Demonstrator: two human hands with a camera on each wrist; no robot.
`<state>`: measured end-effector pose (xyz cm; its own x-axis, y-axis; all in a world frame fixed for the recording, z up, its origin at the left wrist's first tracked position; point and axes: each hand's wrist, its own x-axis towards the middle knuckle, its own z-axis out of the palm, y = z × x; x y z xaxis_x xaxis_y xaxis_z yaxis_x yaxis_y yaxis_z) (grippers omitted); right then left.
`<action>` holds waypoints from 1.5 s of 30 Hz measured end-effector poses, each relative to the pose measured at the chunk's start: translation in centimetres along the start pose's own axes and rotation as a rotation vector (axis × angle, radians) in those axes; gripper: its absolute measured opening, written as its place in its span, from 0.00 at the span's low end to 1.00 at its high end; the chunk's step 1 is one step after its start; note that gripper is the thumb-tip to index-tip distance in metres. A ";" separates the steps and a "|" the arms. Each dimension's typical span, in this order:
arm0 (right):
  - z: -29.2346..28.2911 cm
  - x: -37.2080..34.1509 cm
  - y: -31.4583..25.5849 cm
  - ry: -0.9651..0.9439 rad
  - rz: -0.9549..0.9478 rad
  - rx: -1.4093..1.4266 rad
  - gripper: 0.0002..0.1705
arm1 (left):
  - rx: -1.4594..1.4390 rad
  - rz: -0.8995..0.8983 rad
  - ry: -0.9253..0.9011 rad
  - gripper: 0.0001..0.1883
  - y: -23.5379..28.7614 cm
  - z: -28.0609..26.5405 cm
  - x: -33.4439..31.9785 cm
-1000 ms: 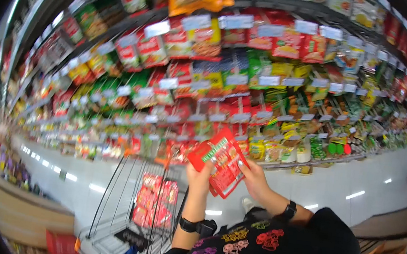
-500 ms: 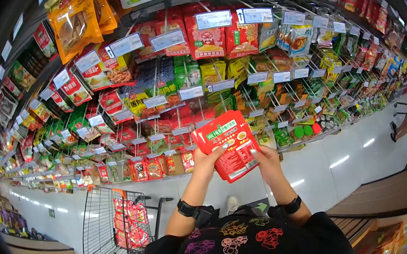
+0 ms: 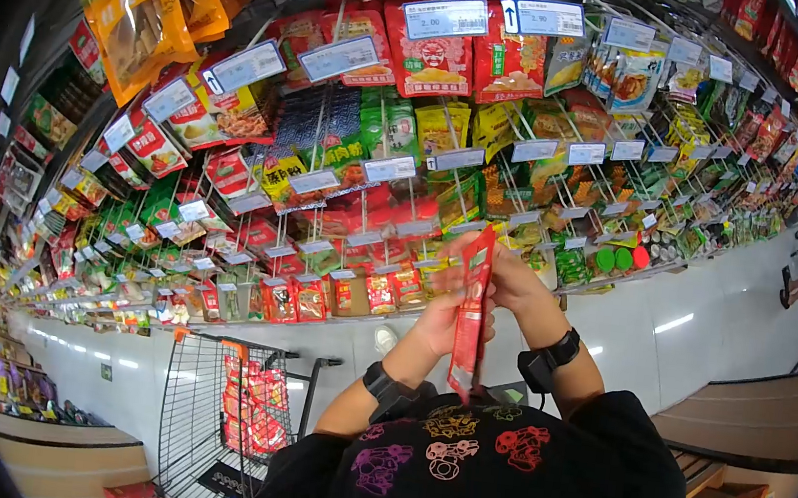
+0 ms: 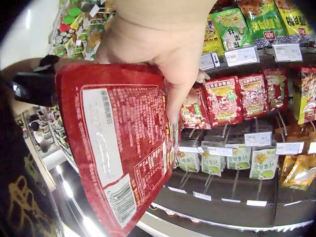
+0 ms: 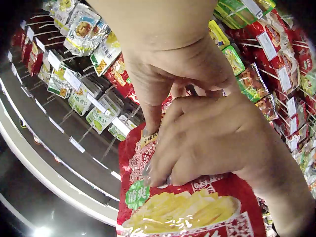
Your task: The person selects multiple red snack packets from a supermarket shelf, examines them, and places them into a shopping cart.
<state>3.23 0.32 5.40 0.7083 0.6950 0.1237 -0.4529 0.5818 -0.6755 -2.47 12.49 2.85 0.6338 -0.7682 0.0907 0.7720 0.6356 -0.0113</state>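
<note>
A red packet [image 3: 471,321] is held upright, almost edge-on, in front of the person's chest. The left hand [image 3: 438,324] grips its near side. The right hand [image 3: 515,280] pinches its upper part. In the left wrist view the packet's back [image 4: 126,143] shows small print and a barcode, and the left hand [image 4: 153,47] has its thumb over the edge. The right wrist view has the packet's front [image 5: 185,212] with pale yellow strips pictured; the left hand's [image 5: 217,138] bent fingers lie across it, beside the right hand [image 5: 170,61] at the top edge.
Shelves of hanging packets curve across the view, with price labels [image 3: 445,18] along the rails. A wire shopping cart [image 3: 194,403] holding several red packets [image 3: 253,405] stands at lower left. Wooden display stands [image 3: 754,417] are at right. Tiled floor [image 3: 673,349] runs between.
The packet has turned from its printed back facing the camera to edge-on. The right hand has moved up to the packet's upper part. The head view has swung toward the shelves' left side since the earliest frame.
</note>
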 end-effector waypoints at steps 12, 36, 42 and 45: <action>5.0 8.7 -2.3 0.597 -0.633 -0.466 0.05 | 0.341 0.266 0.171 0.23 13.4 7.6 -2.4; 7.4 20.8 -5.4 0.508 -0.640 -1.400 0.08 | 1.715 0.097 0.157 0.22 25.6 13.1 -5.7; 7.9 22.9 -6.2 0.341 -0.476 -1.164 0.10 | 1.898 0.647 0.594 0.09 25.1 12.8 -5.4; 6.1 23.4 -6.2 0.300 -0.591 -1.115 0.10 | 1.782 0.719 0.633 0.08 24.3 12.5 -4.6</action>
<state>19.31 15.56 16.93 0.8036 0.2498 0.5402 0.5574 0.0020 -0.8302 12.80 32.45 14.56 0.9739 -0.0527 0.2207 -0.2266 -0.1733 0.9584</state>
